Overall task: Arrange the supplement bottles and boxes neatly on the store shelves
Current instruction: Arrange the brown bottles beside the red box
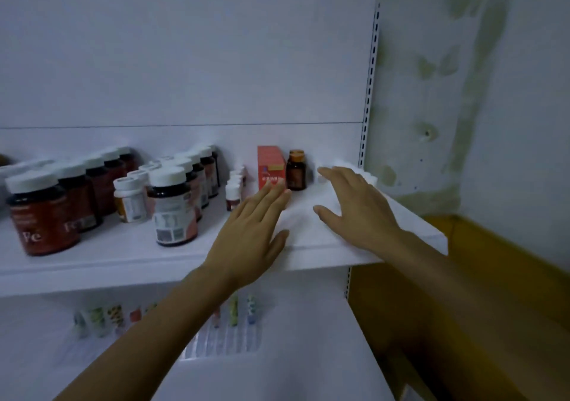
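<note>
Head view: the red box [270, 163] stands upright on the shelf [123, 255]. The left hand [251, 231], nearer, has straight, closed fingers at the box's lower front. The right hand [357, 206] lies spread, holding nothing, beyond the brown bottle [296, 170] just right of the box.

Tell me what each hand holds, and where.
Nothing is held. The left hand is flat, its straight fingertips at the red box's lower front; the right hand is spread open over the shelf.

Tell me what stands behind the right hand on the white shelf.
Small white bottles stand behind the right hand; only their tops show. The hand covers their bodies and their count.
</note>
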`<state>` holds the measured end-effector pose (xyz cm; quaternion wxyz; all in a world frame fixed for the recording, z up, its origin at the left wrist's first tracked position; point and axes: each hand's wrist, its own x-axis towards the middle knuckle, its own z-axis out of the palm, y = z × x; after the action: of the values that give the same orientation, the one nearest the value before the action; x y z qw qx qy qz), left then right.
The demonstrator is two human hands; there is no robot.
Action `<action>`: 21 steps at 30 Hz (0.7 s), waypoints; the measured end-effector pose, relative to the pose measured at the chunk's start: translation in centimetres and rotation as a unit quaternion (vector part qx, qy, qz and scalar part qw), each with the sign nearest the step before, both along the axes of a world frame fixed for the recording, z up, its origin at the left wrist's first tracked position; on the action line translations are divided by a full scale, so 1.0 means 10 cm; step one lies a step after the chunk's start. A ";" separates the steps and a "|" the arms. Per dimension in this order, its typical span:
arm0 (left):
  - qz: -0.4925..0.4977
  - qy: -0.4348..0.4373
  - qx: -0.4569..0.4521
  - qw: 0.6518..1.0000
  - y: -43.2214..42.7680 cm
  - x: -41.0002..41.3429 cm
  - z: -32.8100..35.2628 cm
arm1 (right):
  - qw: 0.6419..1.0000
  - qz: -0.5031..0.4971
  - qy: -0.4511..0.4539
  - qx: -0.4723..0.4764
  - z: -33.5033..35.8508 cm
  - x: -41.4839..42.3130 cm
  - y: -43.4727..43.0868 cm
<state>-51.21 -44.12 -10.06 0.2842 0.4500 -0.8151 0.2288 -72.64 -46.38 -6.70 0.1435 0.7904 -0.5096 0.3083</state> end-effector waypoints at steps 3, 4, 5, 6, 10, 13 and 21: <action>0.016 0.009 0.005 1.000 -0.44 -0.06 0.11 | 0.999 0.007 0.000 0.034 0.11 0.03 -0.66; 0.023 0.015 0.007 1.000 -0.54 -0.07 0.12 | 0.999 0.012 0.003 0.038 0.14 0.05 -0.88; 0.028 0.025 0.011 0.999 -0.61 -0.07 0.11 | 0.999 0.014 0.010 0.038 0.17 0.08 -1.10; 0.032 0.037 0.014 0.999 -0.65 -0.06 0.09 | 0.999 0.014 0.019 0.036 0.20 0.11 -1.31; 0.026 0.065 0.006 0.998 -0.68 -0.03 0.07 | 0.998 0.012 0.054 0.026 0.22 0.27 -1.94; 0.023 0.059 0.010 0.998 -0.69 -0.04 0.10 | 0.998 0.047 0.047 -0.011 0.02 0.34 -2.15; 0.009 0.064 0.022 0.998 -0.64 -0.04 0.08 | 0.982 0.114 -0.145 0.035 -0.05 0.39 -2.09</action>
<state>-51.63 -50.53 -9.30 0.3244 0.4771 -0.7958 0.1841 -68.78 -67.28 -7.25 0.0048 0.7947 -0.4422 0.4159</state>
